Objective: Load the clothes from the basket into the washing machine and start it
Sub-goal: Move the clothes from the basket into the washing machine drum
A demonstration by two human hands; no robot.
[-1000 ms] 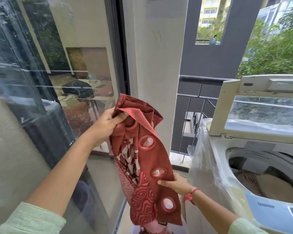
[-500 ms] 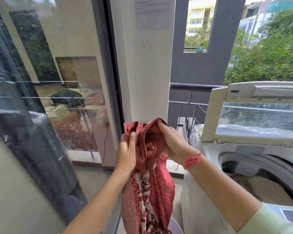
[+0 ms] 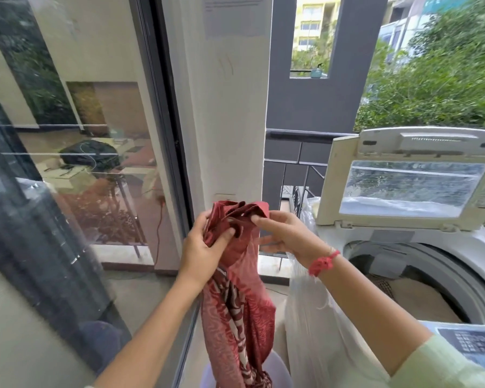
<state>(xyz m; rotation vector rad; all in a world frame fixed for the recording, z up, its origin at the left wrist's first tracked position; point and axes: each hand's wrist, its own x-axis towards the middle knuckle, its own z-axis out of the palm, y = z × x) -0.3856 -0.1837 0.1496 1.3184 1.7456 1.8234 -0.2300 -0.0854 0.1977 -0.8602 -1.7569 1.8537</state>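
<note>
Both forearms bare, raised in front of chest, converging toward centre. Left hand back toward camera, fingers curled round bunched top of red patterned cloth, thumb pressed into folds. Right hand just beside it, fingertips pinching same bunched top edge, lower fingers loosely spread. Red thread band on right wrist. Pale green sleeve pushed up right arm.

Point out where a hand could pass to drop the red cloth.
Free: the mouth of the washing machine drum, bordered by the raised lid behind and the control panel in front; laundry lies low inside. Crowded: the gap between the glass door and the machine, filled by the red cloth, left hand, right hand and the basket beneath.
</note>
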